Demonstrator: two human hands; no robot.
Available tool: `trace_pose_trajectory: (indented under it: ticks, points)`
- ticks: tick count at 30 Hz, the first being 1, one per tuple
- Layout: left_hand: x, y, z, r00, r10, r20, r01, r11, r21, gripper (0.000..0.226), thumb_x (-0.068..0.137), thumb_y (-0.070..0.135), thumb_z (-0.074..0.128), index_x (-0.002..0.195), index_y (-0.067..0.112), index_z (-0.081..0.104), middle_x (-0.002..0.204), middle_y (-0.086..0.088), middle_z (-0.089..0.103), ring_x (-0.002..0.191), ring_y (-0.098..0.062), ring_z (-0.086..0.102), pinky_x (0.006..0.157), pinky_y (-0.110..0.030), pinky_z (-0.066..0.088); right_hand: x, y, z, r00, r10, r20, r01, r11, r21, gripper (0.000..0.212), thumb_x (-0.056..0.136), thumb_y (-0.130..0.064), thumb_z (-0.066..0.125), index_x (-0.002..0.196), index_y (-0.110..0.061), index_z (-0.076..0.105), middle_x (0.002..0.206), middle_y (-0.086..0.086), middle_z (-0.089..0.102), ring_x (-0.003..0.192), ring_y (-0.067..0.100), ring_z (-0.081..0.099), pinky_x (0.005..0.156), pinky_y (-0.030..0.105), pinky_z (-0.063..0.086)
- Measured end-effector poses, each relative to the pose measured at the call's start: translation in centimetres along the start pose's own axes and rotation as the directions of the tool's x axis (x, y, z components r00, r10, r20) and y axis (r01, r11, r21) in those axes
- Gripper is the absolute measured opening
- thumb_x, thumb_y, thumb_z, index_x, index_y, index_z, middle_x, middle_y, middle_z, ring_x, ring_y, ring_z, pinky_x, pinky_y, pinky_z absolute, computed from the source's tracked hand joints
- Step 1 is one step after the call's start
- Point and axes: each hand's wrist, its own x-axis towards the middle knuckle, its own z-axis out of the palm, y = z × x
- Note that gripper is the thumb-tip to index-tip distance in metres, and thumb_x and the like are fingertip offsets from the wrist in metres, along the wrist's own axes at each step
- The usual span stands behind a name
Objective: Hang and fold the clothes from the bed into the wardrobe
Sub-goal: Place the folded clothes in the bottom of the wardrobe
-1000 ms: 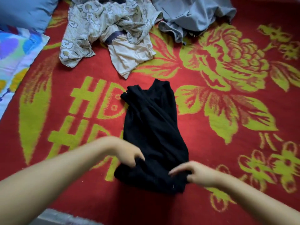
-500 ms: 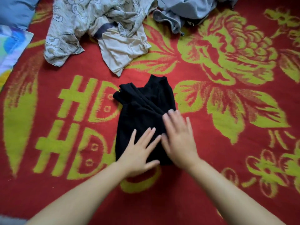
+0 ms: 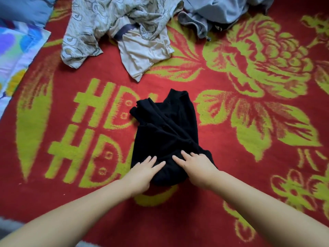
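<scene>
On the red blanket [image 3: 71,202], you are pulling both flat hands back to the black garment's [image 3: 165,132] near edge: left hand [image 3: 142,173] and right hand [image 3: 199,168] pressing, fingers straight, smoothing the fold before another.

Black garment [image 3: 167,138] is lying partly folded on the red-and-green blanket [image 3: 231,184], narrow end pointing away, layers overlapping with diagonal creases, near edge bunching up. Patterned beige garment [image 3: 114,34] is lying crumpled at the far side, pale inner fabric showing, well apart from the black one. Grey garment [image 3: 219,13] is sitting heaped just beside it on the right, top cut off by frame.
</scene>
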Motion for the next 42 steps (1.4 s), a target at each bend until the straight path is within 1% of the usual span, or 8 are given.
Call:
trace_pose_trajectory:
  ticks: [3,8,13,18,30,34,40,42]
  points:
    - [-3.0,-0.4,-4.0,0.967,0.147,0.211,-0.071,0.941,-0.331,0.077,0.074,-0.002,0.039,0.143,0.031,0.041,0.129,-0.001,0.057,0.099,0.009,0.057,0.079,-0.005,0.042,-2.5,0.7,-2.6,0.967,-0.203,0.153,0.160,0.954,0.255,0.067,0.084,-0.023,0.057,0.147,-0.031,0.033,0.142,0.006,0.049,0.122,0.027,0.053,0.094,0.031,0.044]
    - [-0.5,-5.4,-12.6,0.997,-0.045,0.067,0.076,0.800,-0.595,0.028,0.066,0.010,0.044,0.088,0.010,0.063,0.069,0.003,0.057,0.061,-0.010,0.052,0.060,-0.027,0.039,-0.4,6.3,-9.4,0.998,-0.062,0.015,0.045,0.860,0.508,0.032,0.079,-0.026,0.063,0.109,-0.025,0.056,0.095,-0.008,0.062,0.093,0.018,0.058,0.073,0.028,0.045]
    - [7.1,-7.1,-14.5,0.910,-0.293,-0.294,0.200,0.930,-0.309,0.035,0.088,0.017,0.051,0.123,0.016,0.057,0.120,-0.009,0.062,0.107,-0.024,0.057,0.090,-0.037,0.043,6.5,8.8,-9.6,0.943,0.305,-0.133,-0.223,0.877,0.426,0.047,0.092,-0.025,0.044,0.139,-0.022,0.042,0.133,0.008,0.052,0.122,0.029,0.049,0.101,0.045,0.042]
    - [9.3,-1.6,-8.3,0.720,-0.163,-0.674,0.191,0.981,-0.034,0.054,0.099,0.041,0.025,0.149,0.021,0.029,0.158,-0.003,0.022,0.147,-0.021,0.014,0.113,-0.060,0.002,8.4,3.3,-4.7,0.688,0.517,-0.509,-0.324,0.846,0.423,0.052,0.102,-0.034,0.023,0.152,-0.020,0.023,0.160,0.004,0.018,0.149,0.025,0.004,0.109,0.063,-0.014]
    - [9.3,-5.4,-0.4,0.770,-0.418,-0.482,0.354,0.909,-0.221,0.059,0.091,0.049,0.002,0.148,0.037,-0.008,0.158,0.010,-0.013,0.144,-0.011,-0.021,0.110,-0.063,-0.007,9.1,2.5,3.0,0.749,0.541,-0.381,-0.327,0.803,0.498,0.052,0.096,-0.045,-0.001,0.141,-0.042,-0.026,0.154,-0.012,-0.029,0.139,0.009,-0.034,0.105,0.057,-0.030]
    - [5.7,-8.3,-0.7,0.785,-0.451,-0.426,0.437,0.889,-0.136,0.064,0.087,0.054,-0.013,0.147,0.032,-0.017,0.157,0.006,-0.021,0.141,-0.013,-0.027,0.111,-0.064,-0.010,6.4,3.7,1.6,0.797,0.444,-0.410,-0.244,0.857,0.453,0.053,0.100,-0.043,0.007,0.147,-0.036,-0.016,0.160,-0.006,-0.015,0.140,0.009,-0.033,0.110,0.061,-0.020]
    - [2.7,-3.7,0.2,0.822,0.083,-0.563,0.040,0.978,0.203,0.093,0.078,0.055,0.058,0.152,0.023,0.013,0.158,-0.014,0.019,0.147,-0.027,0.013,0.109,-0.069,0.013,2.2,-1.4,3.4,0.827,0.193,-0.528,-0.090,0.973,0.214,0.095,0.067,-0.041,0.071,0.151,-0.029,0.026,0.158,0.011,0.021,0.146,0.035,0.016,0.101,0.076,0.018]
    - [3.3,-3.0,0.4,0.876,-0.030,-0.482,0.121,0.980,0.160,0.114,0.060,0.046,0.082,0.151,0.024,0.017,0.156,-0.016,0.024,0.144,-0.032,0.021,0.104,-0.070,0.022,3.5,-1.3,3.5,0.844,0.297,-0.447,-0.206,0.948,0.242,0.112,0.060,-0.031,0.083,0.150,-0.033,0.017,0.159,0.010,0.018,0.145,0.038,0.014,0.097,0.078,0.018]
